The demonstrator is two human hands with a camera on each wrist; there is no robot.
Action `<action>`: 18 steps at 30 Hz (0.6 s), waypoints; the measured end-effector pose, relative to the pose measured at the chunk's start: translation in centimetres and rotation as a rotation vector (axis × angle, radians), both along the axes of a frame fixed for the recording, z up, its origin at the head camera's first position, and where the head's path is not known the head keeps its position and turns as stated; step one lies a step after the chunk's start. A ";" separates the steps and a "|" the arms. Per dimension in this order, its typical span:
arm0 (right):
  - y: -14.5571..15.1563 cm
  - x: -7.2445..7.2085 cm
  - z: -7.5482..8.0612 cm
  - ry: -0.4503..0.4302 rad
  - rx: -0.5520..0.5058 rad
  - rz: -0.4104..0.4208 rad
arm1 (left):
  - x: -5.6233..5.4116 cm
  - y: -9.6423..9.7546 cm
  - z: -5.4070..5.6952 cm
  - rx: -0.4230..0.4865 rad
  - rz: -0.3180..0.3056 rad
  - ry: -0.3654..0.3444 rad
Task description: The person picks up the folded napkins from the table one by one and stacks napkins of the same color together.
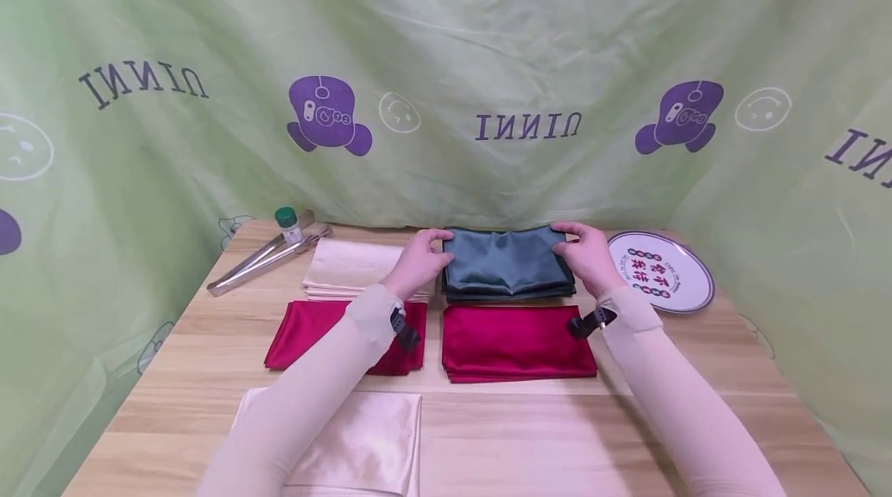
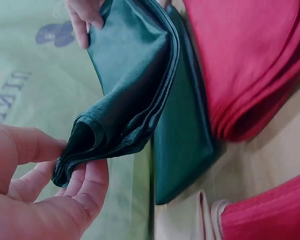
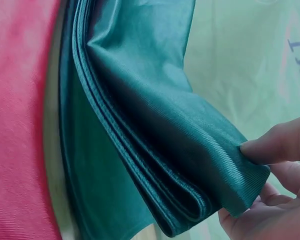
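Note:
Both hands hold a folded dark green satin cloth [image 1: 505, 261] by its two far corners, over another folded green cloth [image 2: 182, 145] lying on the table. My left hand [image 1: 416, 263] pinches the left corner between thumb and fingers; the layers bunch there in the left wrist view. At the right corner, my right hand [image 1: 588, 255] pinches the cloth, its thumb on top and fingers beneath. The held cloth sags between the hands, and its folded edges show as several layers in the right wrist view. Nearer lies a folded red cloth stack [image 1: 519, 342].
On the left are a second red stack [image 1: 313, 330] and a cream stack [image 1: 355, 265]. A pale satin cloth [image 1: 355, 435] lies in front. Metal tongs [image 1: 261, 263] and a green-capped bottle [image 1: 287, 224] stand back left; a printed plate [image 1: 686, 280] is at right. A green curtain hangs behind.

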State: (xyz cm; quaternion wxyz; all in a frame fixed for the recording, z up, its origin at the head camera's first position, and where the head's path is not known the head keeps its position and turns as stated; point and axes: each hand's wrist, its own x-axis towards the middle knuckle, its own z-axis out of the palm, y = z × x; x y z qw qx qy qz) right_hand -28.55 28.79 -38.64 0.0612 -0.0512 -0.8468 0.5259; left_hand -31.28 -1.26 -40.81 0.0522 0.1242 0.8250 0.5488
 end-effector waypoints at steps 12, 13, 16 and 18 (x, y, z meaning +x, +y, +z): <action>1.6 -1.9 -1.7 -0.022 0.060 0.006 | -2.3 0.4 -1.9 -0.020 0.006 -0.042; 1.7 -1.9 -1.8 -0.028 0.055 0.006 | -2.3 0.5 -2.0 -0.025 0.003 -0.051; 1.6 -2.3 -2.0 -0.043 0.055 0.009 | -2.5 0.6 -2.3 -0.045 0.000 -0.070; 1.4 -2.6 -2.2 -0.052 0.054 0.011 | -2.6 0.6 -2.3 -0.062 0.003 -0.071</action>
